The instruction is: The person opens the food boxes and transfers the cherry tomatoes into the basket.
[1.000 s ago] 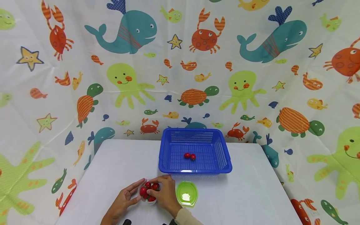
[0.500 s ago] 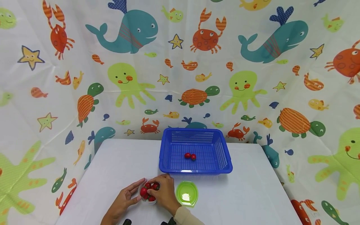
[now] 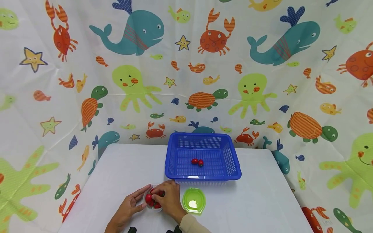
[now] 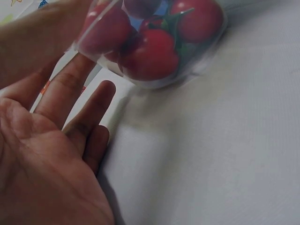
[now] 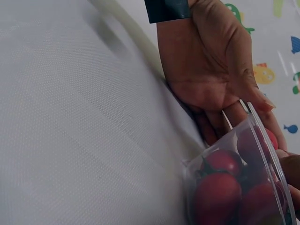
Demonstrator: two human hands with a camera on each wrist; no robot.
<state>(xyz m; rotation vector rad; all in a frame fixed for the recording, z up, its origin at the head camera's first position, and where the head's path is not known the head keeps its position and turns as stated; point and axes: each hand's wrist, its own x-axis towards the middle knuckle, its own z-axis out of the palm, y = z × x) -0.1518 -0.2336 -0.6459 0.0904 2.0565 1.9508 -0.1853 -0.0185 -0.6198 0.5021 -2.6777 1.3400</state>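
Note:
A clear plastic tub of red cherry tomatoes with green stems stands on the white table. My left hand holds the tub from its left side; in the right wrist view its thumb lies at the rim. My right hand reaches in from the right, with thumb and fingers pinching a tomato at the top of the tub. The fingertips hide most of that tomato. Through the tub wall in the left wrist view, several tomatoes show close together.
Behind the tub stands a blue plastic basket, with two tomatoes on its bottom. A green lid lies just right of my right hand. A curtain printed with sea animals hangs around the table.
My right thumb and fingertips have shifted slightly over the tomatoes and now cover more of the upper ones. The left hand, tub, lid and basket stay in place.

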